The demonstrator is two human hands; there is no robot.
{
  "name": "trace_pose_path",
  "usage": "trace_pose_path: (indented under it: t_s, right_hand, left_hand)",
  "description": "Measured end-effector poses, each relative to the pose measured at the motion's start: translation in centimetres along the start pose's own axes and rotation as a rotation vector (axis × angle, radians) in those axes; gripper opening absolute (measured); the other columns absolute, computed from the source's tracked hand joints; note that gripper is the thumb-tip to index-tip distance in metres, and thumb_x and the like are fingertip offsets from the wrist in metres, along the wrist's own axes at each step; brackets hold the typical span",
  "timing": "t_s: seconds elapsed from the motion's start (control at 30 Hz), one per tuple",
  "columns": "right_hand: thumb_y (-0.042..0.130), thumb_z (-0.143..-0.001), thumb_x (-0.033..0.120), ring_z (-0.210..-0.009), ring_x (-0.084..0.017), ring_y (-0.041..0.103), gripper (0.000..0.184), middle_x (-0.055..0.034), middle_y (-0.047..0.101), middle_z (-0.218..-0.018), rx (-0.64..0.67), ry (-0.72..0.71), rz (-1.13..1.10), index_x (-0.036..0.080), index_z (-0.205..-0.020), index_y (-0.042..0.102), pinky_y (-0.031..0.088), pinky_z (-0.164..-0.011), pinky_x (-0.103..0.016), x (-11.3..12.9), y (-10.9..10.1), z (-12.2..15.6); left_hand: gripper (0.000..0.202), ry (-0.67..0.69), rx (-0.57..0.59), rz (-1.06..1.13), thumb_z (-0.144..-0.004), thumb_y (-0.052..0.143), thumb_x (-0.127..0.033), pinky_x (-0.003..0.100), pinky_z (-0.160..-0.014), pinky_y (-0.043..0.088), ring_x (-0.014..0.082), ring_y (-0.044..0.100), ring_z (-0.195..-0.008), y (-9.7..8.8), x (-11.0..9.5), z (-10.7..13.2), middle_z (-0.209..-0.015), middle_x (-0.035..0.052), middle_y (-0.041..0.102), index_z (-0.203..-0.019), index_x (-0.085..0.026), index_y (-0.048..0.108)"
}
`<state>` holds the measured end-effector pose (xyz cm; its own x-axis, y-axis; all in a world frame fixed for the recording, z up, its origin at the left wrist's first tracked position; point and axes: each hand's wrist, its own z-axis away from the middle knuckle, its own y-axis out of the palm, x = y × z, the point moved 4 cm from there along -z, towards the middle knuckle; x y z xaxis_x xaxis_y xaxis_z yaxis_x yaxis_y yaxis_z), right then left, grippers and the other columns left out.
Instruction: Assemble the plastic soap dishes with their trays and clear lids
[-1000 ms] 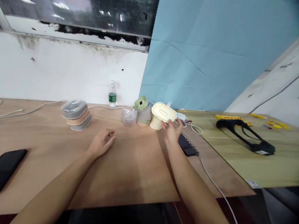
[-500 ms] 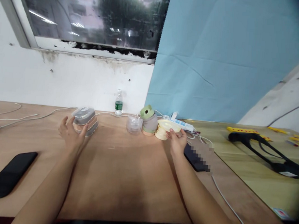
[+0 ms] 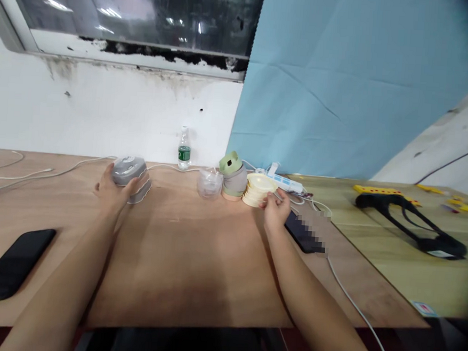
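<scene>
From my remote station I read the feed thus: the left hand [image 3: 112, 191] is closed around a grey round lidded stack [image 3: 127, 170], and the right hand [image 3: 275, 210] pinches the edge of a cream ribbed stack [image 3: 259, 191] — the hands well apart, each on its own object, both objects at the back of the wooden desk [image 3: 180, 262]

Just beside the cream ribbed stack stands a green-and-grey stacked piece [image 3: 232, 178], then a clear plastic cup [image 3: 209, 184]; behind them, a water bottle with a green label [image 3: 184, 149] stands against the wall. A white power strip [image 3: 283, 183] lies past the right hand, with white cables [image 3: 45, 173] trailing along the desk. Two phones lie face up — one at the near left [image 3: 11, 266], one by the right wrist [image 3: 304, 233], partly pixelated

To the right, a paler wooden table [image 3: 391, 267] carries a black strap frame [image 3: 410, 225] and yellow pieces [image 3: 377, 190]. Behind everything: a white, mould-stained wall [image 3: 102, 113], a window [image 3: 129, 13] with a dark-stained sill, and a hanging blue sheet [image 3: 344, 81]
</scene>
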<state>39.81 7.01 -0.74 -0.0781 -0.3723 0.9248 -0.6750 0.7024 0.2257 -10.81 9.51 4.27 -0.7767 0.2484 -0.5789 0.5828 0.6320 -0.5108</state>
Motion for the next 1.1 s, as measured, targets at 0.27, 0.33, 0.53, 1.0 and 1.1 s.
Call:
trace_pose_path:
  t_s: [0.27,0.33,0.53,1.0,1.1]
  right_hand:
    - [0.063,-0.071,0.036,-0.042,-0.009,0.050,0.046,0.0058,0.056,-0.061,-0.037,-0.037,0.037,0.015,-0.111,0.053,0.045,-0.043,-0.023,0.0,-0.6,-0.1]
    - [0.063,-0.071,0.036,-0.041,-0.009,0.049,0.048,0.0063,0.056,-0.060,-0.026,-0.043,0.027,0.015,-0.112,0.052,0.044,-0.041,-0.022,0.0,-0.5,-0.1]
    - [0.065,-0.071,0.039,-0.039,-0.009,0.050,0.058,0.0058,0.058,-0.060,0.084,-0.008,0.045,0.014,-0.121,0.048,0.041,-0.039,-0.021,-0.2,0.4,0.6]
    - [0.072,-0.071,0.047,-0.082,-0.019,0.063,0.060,-0.0061,0.067,-0.093,0.819,-0.317,0.276,0.020,-0.122,0.057,0.052,-0.077,-0.034,3.6,4.0,8.1]
    - [0.079,-0.060,0.052,-0.114,-0.029,0.055,0.080,-0.0118,0.058,-0.126,1.195,-0.469,0.385,0.023,-0.130,0.054,0.043,-0.098,-0.044,4.5,5.6,11.6]
  left_hand:
    - [0.077,-0.053,-0.293,-0.036,-0.077,0.069,-0.048,0.053,-0.107,0.021,0.0304,0.041,-0.126,-2.1,-2.5,1.8,-0.137,0.0093,0.046,-0.137,-0.017,0.032]
    - [0.080,0.041,-0.313,-0.035,-0.074,0.072,-0.047,0.050,-0.108,0.023,0.0308,0.041,-0.127,-2.3,-3.8,2.7,-0.137,0.0109,0.045,-0.137,-0.017,0.031]
    - [0.074,0.257,0.038,0.119,-0.073,0.071,-0.048,0.047,-0.103,0.035,0.0312,0.047,-0.124,1.5,-7.6,8.1,-0.132,0.0136,0.050,-0.133,-0.022,0.036]
    - [0.082,0.409,0.803,0.294,-0.066,0.074,-0.046,0.047,-0.102,0.042,0.0313,0.050,-0.122,5.9,-10.2,12.1,-0.135,0.0119,0.050,-0.136,-0.022,0.038]
    - [0.083,0.412,0.790,0.289,-0.065,0.075,-0.045,0.047,-0.102,0.042,0.0316,0.051,-0.122,5.8,-10.0,12.0,-0.135,0.0120,0.051,-0.136,-0.022,0.039]
